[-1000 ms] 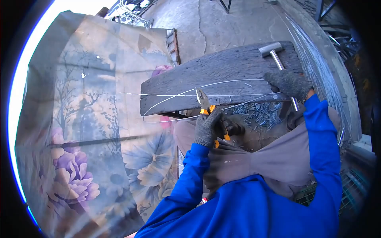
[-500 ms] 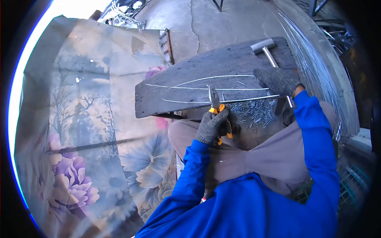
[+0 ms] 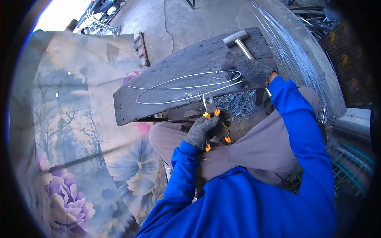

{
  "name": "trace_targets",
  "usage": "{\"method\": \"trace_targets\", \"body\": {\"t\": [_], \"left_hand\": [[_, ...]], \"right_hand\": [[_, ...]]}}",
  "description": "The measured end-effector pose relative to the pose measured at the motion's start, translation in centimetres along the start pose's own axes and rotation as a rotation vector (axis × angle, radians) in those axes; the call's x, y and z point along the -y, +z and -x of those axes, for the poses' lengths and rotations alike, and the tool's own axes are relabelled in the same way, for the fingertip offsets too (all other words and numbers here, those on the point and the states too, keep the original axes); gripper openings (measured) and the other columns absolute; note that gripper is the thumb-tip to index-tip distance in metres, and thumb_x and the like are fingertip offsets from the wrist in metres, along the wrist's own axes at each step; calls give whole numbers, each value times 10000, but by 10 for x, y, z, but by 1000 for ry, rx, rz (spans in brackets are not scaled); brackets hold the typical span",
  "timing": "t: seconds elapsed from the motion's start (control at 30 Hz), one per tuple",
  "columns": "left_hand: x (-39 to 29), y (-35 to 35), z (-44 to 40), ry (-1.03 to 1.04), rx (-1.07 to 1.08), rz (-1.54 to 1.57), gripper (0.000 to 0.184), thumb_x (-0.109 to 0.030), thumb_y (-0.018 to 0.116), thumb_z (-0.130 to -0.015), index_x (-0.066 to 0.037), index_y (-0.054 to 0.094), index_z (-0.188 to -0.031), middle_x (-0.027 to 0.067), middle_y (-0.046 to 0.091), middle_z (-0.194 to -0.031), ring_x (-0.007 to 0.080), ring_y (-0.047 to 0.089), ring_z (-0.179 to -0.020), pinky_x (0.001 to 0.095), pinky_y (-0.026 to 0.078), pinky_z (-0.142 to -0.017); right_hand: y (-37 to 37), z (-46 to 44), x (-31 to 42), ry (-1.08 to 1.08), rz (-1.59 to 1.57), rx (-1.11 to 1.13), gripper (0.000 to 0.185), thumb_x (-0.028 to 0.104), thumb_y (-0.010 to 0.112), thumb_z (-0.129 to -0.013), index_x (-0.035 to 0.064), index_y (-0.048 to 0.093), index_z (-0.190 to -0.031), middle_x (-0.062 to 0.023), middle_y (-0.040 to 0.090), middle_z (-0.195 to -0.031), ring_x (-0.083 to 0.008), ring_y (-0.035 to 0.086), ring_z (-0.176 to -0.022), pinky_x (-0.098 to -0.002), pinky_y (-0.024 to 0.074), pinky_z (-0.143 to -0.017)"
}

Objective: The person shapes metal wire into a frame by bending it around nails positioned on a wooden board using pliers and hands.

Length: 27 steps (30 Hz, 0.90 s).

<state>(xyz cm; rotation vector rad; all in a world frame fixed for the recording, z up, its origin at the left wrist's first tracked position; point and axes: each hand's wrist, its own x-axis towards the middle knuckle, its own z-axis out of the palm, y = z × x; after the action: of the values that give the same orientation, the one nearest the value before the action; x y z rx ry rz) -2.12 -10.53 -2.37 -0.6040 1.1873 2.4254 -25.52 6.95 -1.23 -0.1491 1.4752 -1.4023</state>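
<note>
My gloved left hand (image 3: 202,130) is wrapped round a pair of pliers (image 3: 227,137) with orange-and-black handles. The pliers' jaws are apart and point at the near edge of a dark wooden board (image 3: 158,75). On that board lies a long, thin silver wire (image 3: 166,103), bent into a narrow loop. My gloved right hand (image 3: 256,71) is at the loop's right end, its fingers closed on the wire; the fingertips are dark and partly hidden. Just beyond it rests a metal hammer (image 3: 235,38), its handle running toward the right hand.
Many short cut wire pieces (image 3: 240,104) lie below the board's near edge. A bundle of long wires (image 3: 295,55) runs along the floor at right. A floral sheet (image 3: 71,119) covers the left side. Metal frames (image 3: 99,23) stand at the back left.
The pliers' jaws have opened and sit lower, off the wire. The wire has shifted on the board, and its right-hand bend now shows by my right hand. The whole view has swung right.
</note>
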Motion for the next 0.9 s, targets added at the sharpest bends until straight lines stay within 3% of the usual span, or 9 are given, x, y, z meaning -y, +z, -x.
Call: {"method": "trace_targets", "body": {"t": [0.03,0.07,0.3,0.37,0.47,0.6,0.67,0.77,0.9], "left_hand": [[-2,3,1,-22,-1,-16,401,-181,612,-980,-6,535,-1333,104,645,-1224,201,664,-1051,343,554,-904],[-5,9,2,-44,-3,-32,407,-182,614,-977,-5,532,-1334,104,643,-1226,196,663,-1055,339,555,-904],[-5,6,-12,-106,74,-39,451,-184,632,-956,-9,510,-1354,99,663,-1167,198,685,-1019,339,569,-907],[-4,-1,-16,-147,98,50,468,-183,624,-954,-14,494,-1370,107,673,-1134,218,699,-997,360,574,-917],[2,3,-16,-113,105,265,490,-205,624,-949,-22,482,-1381,145,659,-1186,250,697,-1024,382,581,-911],[-5,18,-9,-119,51,226,523,-247,628,-942,-27,473,-1390,192,623,-1266,300,683,-1070,436,581,-913],[-4,13,-10,-261,210,263,566,-277,643,-927,-30,462,-1402,232,570,-1348,370,643,-1143,498,553,-950],[-4,23,-8,-294,251,307,591,-291,649,-922,-29,451,-1414,247,561,-1357,413,624,-1158,536,536,-961],[-1,28,-10,-315,260,377,617,-301,654,-922,-19,437,-1425,252,561,-1355,434,625,-1147,535,547,-939]], "right_hand": [[-1,-2,0,-24,29,25,680,679,397,-972,137,618,-1317,2,604,-954,-79,515,-771,-281,448,-640],[-9,-2,0,-43,-29,115,510,422,623,-945,132,580,-1362,-38,650,-1020,-157,602,-852,-343,513,-735],[-15,-27,-19,-335,578,180,427,346,562,-985,88,575,-1325,-72,654,-1125,-131,639,-807,-383,566,-683],[-21,-24,-24,-928,1188,111,431,174,613,-916,70,558,-1330,-103,647,-1222,-209,673,-1014,-435,566,-835],[-18,-18,-20,-1092,1487,-24,499,88,646,-841,71,555,-1331,-133,630,-1253,-297,629,-1123,-443,518,-933],[-12,-21,-22,-1027,1463,-27,500,80,661,-803,68,587,-1297,-148,615,-1264,-353,565,-1197,-439,459,-1014],[-9,-19,-19,-949,1403,9,439,87,656,-812,62,622,-1249,-142,611,-1268,-344,565,-1191,-453,457,-1011],[-5,-13,-15,-915,1404,21,386,92,645,-824,54,647,-1208,-148,616,-1253,-347,580,-1167,-453,466,-997],[-6,-15,-18,-1070,1407,-56,358,96,628,-840,51,654,-1194,-151,634,-1220,-350,594,-1138,-452,473,-986]]}}
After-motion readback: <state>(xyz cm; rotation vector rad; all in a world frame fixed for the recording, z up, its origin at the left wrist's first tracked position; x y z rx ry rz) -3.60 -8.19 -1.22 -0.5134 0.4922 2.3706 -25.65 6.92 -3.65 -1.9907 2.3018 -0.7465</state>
